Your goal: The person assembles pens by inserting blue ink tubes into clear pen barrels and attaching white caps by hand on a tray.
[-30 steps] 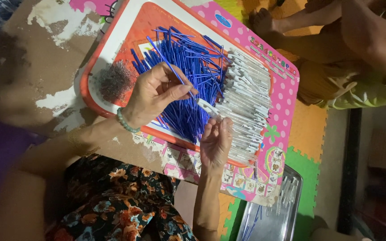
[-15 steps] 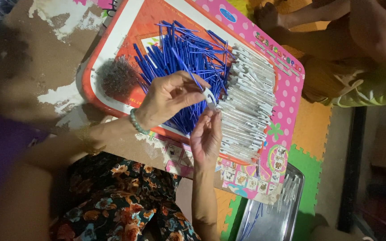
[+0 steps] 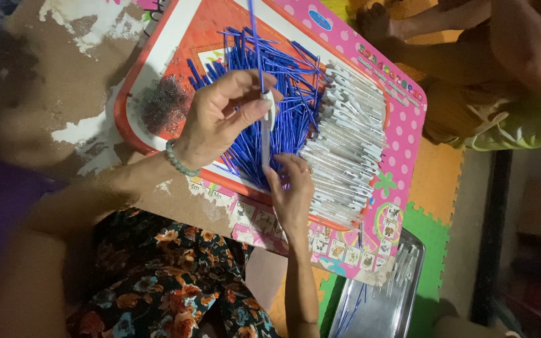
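the pink tray (image 3: 402, 119) at 12 o'clock carries the blue refill heap (image 3: 283, 81) and white pen shells (image 3: 352, 144). since a moment ago, both hands rose off the heap; assembly seems underway. left hand (image 3: 223, 119) pinches a blue refill (image 3: 255, 37); right hand (image 3: 292, 197) grips a white shell (image 3: 266, 141) beneath, at 6 o'clock.
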